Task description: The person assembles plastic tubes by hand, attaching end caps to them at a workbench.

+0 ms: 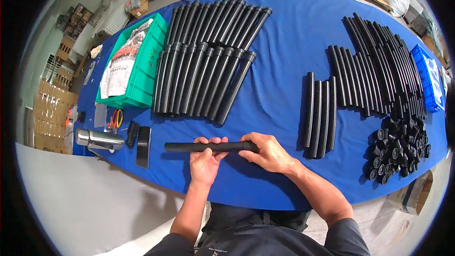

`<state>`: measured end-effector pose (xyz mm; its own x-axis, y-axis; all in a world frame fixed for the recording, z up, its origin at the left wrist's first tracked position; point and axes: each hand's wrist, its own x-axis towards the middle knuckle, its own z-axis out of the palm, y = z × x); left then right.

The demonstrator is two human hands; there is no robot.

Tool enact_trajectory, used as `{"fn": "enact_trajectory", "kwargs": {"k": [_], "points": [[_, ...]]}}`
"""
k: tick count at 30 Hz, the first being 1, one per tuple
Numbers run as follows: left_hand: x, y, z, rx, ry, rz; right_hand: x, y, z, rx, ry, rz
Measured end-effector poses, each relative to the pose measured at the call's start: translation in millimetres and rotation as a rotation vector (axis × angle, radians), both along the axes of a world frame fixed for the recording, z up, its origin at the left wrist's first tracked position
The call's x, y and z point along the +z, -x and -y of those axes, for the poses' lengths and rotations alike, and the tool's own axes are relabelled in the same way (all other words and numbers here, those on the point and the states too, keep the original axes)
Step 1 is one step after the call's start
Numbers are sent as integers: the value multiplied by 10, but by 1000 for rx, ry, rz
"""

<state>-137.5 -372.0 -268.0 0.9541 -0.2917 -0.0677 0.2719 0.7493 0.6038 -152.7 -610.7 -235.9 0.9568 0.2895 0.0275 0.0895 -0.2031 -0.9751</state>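
Head view (wide, round-edged): looks forward, down across nearby table (290,33).

Toward the front of the counter (289,38), a single tube (218,147) runs crosswise in the left grip (204,166) and right grip (269,154), the latter at its right end. Behind it, to the left, a near row of tubes (235,88) lies before a far row of tubes (257,29), with a crate (146,64) holding newspaper (122,64) just left of them. Before the crate lie scissors (119,118), then a flask (99,139), with a phone (143,147) to its right. Right of the right grip lie four tubes (325,118); farther right and back, a larger bunch of tubes (340,77), a heap of caps (395,150) before it and a bin (421,81) on its right
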Motion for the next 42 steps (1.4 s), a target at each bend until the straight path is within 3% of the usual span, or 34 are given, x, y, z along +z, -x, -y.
{"fn": "enact_trajectory", "kwargs": {"k": [10,13,16,20,23,26,30,31,34,36,37,40,42], "points": [[61,6,39,9,-26,-62,-81,18,-10,-39,99,211],[15,-8,-4,-9,20,-62,-181,46,-128,-116,186,520],[-84,-22,-76,-46,81,-41,-27,97,-75,-44,119,296],[-99,-39,-86,-83,73,26,181,26,-43,86,-110,-453],[41,-19,14,-22,27,-84,-130,76,-106,-49,130,394],[-6,-23,1,9,-30,-83,-138,94,-128,-36,212,518],[-16,-9,-25,5,-32,-77,51,96,-88,11,44,102],[-25,-2,-29,27,-45,-93,54,83,-114,-9,-1,106],[-23,-2,-51,31,-46,-90,270,69,-60,72,-114,-354],[-5,-10,-28,15,-16,-67,226,81,-73,42,-111,-313],[20,-15,-6,9,-14,-96,-152,98,-175,-114,35,344],[-42,-36,-48,-43,-57,-20,-127,78,-193,-124,265,624],[-48,-34,-71,-49,23,-48,85,80,-80,36,12,53]]}}
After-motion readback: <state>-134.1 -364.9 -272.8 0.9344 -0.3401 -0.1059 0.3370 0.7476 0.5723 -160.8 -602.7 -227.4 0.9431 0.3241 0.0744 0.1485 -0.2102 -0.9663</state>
